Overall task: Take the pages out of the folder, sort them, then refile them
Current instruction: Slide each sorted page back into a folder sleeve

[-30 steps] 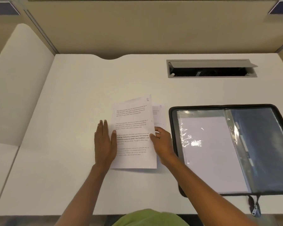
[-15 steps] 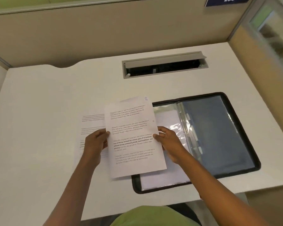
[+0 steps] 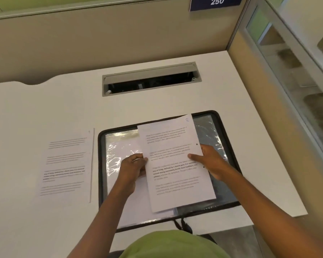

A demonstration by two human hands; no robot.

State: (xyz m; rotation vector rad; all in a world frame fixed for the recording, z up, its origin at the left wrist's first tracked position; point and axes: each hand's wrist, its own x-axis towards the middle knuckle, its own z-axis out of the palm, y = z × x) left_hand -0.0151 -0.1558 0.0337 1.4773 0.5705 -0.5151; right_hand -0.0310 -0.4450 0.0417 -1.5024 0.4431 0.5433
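Observation:
A printed page marked 8 [image 3: 173, 164] hangs above the open black zip folder [image 3: 101, 164]. My left hand [image 3: 132, 168] pinches its left edge and my right hand [image 3: 209, 161] pinches its right edge, thumb on top. The folder lies flat on the white desk, its clear plastic sleeves [image 3: 119, 151] glinting under the page. Other printed pages [image 3: 65, 164] lie flat on the desk just left of the folder.
A grey cable hatch [image 3: 151, 79] is sunk into the desk behind the folder. A beige partition wall closes the back, and a glazed panel [image 3: 287, 71] stands along the right. The folder's zip pull [image 3: 183, 225] hangs over the front edge.
Both hands lifted the page marked 8 off the pile and carried it right, over the folder. The remaining pages stay on the desk at the left. The camera has swung right.

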